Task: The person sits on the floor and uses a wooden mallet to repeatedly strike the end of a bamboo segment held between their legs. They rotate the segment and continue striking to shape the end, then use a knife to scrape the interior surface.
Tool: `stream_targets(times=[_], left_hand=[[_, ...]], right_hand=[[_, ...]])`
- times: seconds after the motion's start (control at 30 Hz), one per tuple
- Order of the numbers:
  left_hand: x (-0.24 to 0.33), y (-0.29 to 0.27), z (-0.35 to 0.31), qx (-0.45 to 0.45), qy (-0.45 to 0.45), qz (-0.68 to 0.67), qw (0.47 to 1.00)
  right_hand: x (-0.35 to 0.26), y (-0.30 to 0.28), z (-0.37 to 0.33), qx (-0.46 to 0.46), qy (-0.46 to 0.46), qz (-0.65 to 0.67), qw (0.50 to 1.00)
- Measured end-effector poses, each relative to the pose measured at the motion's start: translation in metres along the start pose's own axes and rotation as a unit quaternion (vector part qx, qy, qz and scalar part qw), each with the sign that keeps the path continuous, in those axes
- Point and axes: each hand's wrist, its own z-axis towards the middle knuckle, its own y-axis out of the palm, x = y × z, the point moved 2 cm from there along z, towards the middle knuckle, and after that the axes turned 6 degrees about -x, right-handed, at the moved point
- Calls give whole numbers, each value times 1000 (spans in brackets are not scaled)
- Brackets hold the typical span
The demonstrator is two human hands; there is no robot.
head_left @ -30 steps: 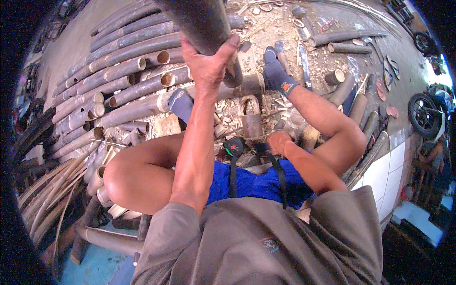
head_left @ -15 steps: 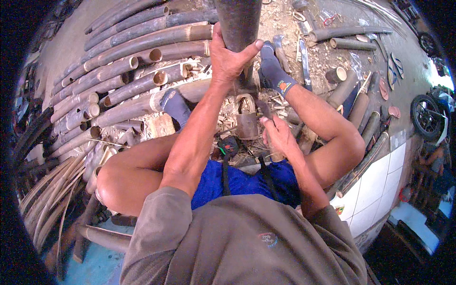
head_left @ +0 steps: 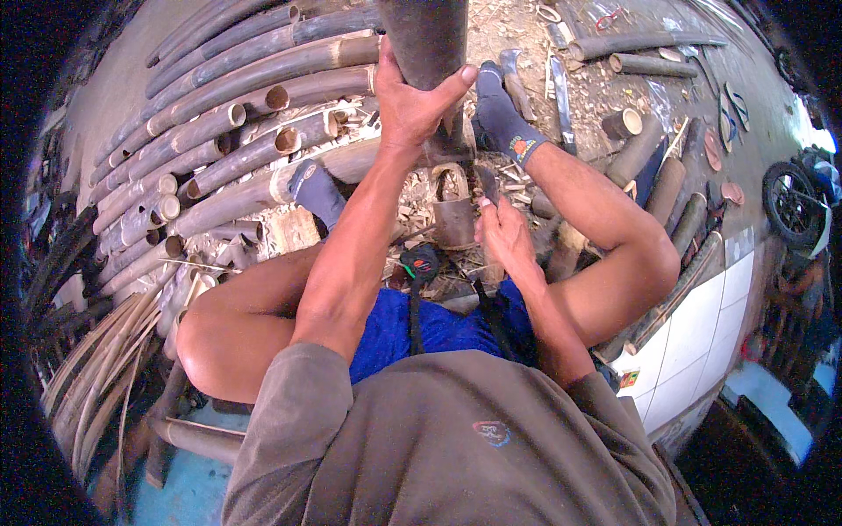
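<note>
- The floor (head_left: 118, 83) carries the work; pale shavings (head_left: 412, 210) lie strewn over its middle.
- A row of dark bamboo poles (head_left: 263, 74) lies side by side across the floor's far left corner, several with their cut ends facing the middle.
- White tiles (head_left: 688, 346) line the floor's near right edge.
- A bundle of thin bent strips (head_left: 96, 368) fans out toward the floor's near left corner.
- A thick dark bamboo tube (head_left: 427, 44) is held raised over the middle of the floor, between the person's feet, its top cut off by the upper edge of the view.
- A black wheel (head_left: 789, 202) stands near the floor's right edge.
- A long blade (head_left: 561, 101) lies flat toward the floor's far edge, to the right of the person's right foot.
- The left hand (head_left: 412, 101) grips the tube low down, thumb on its right side and fingers on its left.
- The right hand (head_left: 509, 235) is closed around a bladed tool (head_left: 487, 186), the blade near the tube's lower end; I cannot tell whether they touch.
- A short bamboo piece with a looped top (head_left: 454, 223) stands just left of the right hand.
- A black tape measure (head_left: 421, 261) sits nearer the person.
</note>
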Motion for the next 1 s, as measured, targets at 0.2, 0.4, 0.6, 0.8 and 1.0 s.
stream_targets(times=[0.2, 0.4, 0.6, 0.8, 1.0], left_hand=[[-5, -9, -10, 17, -40, 54, 998], [-17, -11, -11, -3, -40, 30, 999], [-11, -13, -11, 10, -34, 94, 995], [-16, -15, -10, 14, -19, 93, 995], [-19, -12, -15, 26, -4, 83, 996]], right_hand=[[-4, 0, 33, 71, -69, -205, 974], [-39, 4, 77, 83, -107, -286, 948], [-34, 10, 53, 56, -72, -317, 944], [-5, 14, 42, 123, -139, -307, 934], [-24, 16, 72, 131, -168, -296, 931]])
